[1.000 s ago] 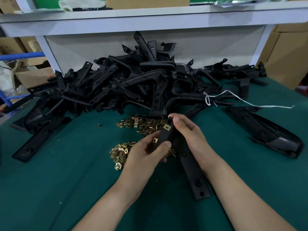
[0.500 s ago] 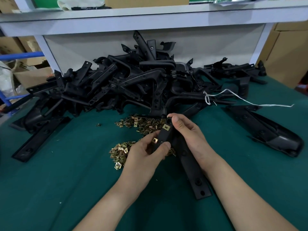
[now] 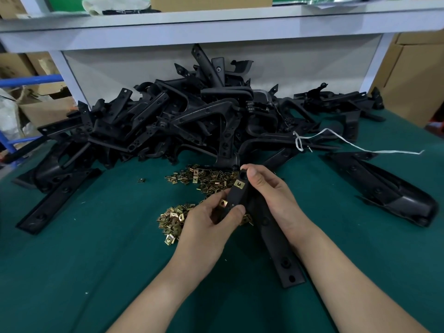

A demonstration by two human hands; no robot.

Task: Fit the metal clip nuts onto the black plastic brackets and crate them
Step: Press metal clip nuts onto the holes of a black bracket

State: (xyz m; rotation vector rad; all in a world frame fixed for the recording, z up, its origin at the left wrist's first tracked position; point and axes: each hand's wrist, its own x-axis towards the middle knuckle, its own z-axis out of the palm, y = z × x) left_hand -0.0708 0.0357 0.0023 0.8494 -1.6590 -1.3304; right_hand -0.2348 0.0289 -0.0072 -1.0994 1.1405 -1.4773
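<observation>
Above the green bench (image 3: 72,272), the right hand (image 3: 271,195) grips the bracket (image 3: 236,195) steady while the left hand (image 3: 211,219) pinches a clip nut (image 3: 223,203) against its edge, apparently to seat it.

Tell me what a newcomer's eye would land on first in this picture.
A tangled heap of black plastic brackets fills the back of the green table. In front glint loose clip nuts, and at centre the left hand and right hand grip a single bracket with one nut fitted.
</observation>
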